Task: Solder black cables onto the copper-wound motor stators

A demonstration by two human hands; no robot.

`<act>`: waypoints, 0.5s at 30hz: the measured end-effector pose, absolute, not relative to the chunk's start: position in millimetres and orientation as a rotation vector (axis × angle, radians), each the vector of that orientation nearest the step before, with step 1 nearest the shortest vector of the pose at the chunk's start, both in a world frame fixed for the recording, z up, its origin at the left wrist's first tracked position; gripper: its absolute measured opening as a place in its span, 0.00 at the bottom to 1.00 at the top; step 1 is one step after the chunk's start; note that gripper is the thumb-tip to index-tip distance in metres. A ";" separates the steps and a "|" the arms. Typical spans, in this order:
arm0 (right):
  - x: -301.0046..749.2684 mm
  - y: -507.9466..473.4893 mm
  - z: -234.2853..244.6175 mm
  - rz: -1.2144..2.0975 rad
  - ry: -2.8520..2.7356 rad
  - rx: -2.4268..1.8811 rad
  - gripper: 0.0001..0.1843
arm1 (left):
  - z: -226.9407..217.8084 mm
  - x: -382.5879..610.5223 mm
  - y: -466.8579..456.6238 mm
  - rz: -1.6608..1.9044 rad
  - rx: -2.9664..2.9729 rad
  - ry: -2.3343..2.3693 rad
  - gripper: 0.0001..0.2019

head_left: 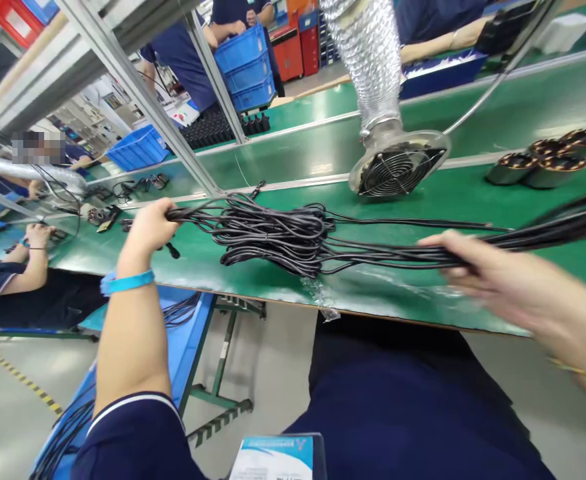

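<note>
A bundle of black cables (pixel 273 233), folded in loops, lies across the green bench in front of me. My left hand (pixel 149 230), with a blue band on the wrist, is closed around the bundle's left ends. On the right my right hand (pixel 477 267) is wrapped around the long loose strands, which run on past it to the right edge, blurred there. Under the bundle's front edge hangs a crumpled piece of clear plastic (pixel 323 300). A black cable end (pixel 173 250) shows just beside my left hand.
A round fan grille (pixel 397 170) on a foil duct (pixel 367 67) stands behind the cables. Several copper-wound stators (pixel 543 163) sit at the back right. Left of me, a blue cart (pixel 187 333) holds more cables. Metal posts (pixel 147 100) rise from the bench; co-workers sit and stand beyond.
</note>
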State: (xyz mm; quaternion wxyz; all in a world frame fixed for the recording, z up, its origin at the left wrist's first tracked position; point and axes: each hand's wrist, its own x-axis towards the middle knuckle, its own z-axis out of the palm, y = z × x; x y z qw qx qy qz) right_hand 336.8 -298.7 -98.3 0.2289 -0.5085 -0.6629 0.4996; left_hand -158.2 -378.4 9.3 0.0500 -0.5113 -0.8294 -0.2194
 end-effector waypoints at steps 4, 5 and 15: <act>297.5 -285.7 -112.9 1.760 -1.691 -1.404 0.33 | -45.9 -148.0 -357.6 -0.546 -1.583 -2.533 0.12; 294.2 -282.6 -113.6 1.786 -1.692 -1.399 0.33 | -60.5 -136.0 -356.8 -0.531 -1.598 -2.514 0.14; 332.4 -314.4 -132.4 1.282 -2.257 -1.428 0.27 | -147.3 19.1 -374.7 -0.256 -2.403 -1.727 0.29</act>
